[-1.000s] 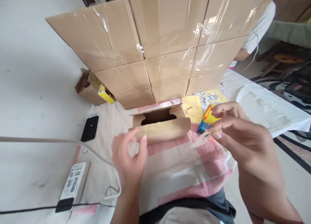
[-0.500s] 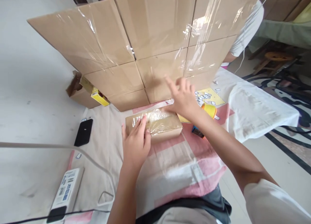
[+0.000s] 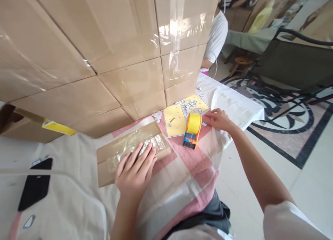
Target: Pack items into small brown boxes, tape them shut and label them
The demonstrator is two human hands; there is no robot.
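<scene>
So the taped cardboard box [image 3: 125,146] is sitting on the worktop [image 3: 182,184], lying at an angle with its right end pointing up toward the big stack of cartons [image 3: 130,77]. Left hand [image 3: 136,169] is palm down on top of it, fingers spread a bit over the shiny clear tape, not pinching anything. Right hand [image 3: 217,119] is just beside the tape dispenser [image 3: 191,130], fingers stretched toward its yellow roll; can't tell if they're touching it or how far they've curled.

Room-wise: the carton stack walls off the back, with the box's upper right corner fairly near its base. There's a bare strip of pinkish cloth between box and dispenser, and more bare cloth running down to the front edge by the person's lap. The right edge is close too; that forearm hangs out over the tiled floor [image 3: 234,188]. Yellow dotted sheets [image 3: 174,120] lie behind the dispenser with paper scraps [image 3: 191,104] scattered on them. Off left there's a black flat slab [image 3: 36,182] and a white cable [image 3: 96,198].

Labels: the slab's little pale mark is too tiny to make out, and the yellow pack [image 3: 59,127] by the stack is too blurry to read.
</scene>
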